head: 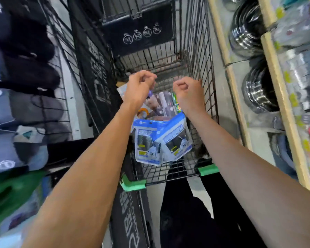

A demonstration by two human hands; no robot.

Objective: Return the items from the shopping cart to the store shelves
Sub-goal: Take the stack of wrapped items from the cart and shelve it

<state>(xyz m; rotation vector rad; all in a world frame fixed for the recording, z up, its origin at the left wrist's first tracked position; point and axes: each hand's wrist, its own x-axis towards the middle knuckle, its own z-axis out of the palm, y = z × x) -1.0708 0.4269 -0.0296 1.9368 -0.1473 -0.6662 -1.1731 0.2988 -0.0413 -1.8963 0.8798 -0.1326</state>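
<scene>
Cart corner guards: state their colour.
Green. The corner guards on the black wire cart show best in the head view, at its near corners.

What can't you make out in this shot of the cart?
- Packets in cart: print blurred, head view.
- Items beneath: covered by packets and hands.
- Left hand, right hand: fingers curl away; any hold unclear.
- Shelf goods: blurred, cut by edge.

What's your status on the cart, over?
Both hands, left and right, curled above cart, holding nothing. Blue packets in basket. Nothing blocking.
</scene>
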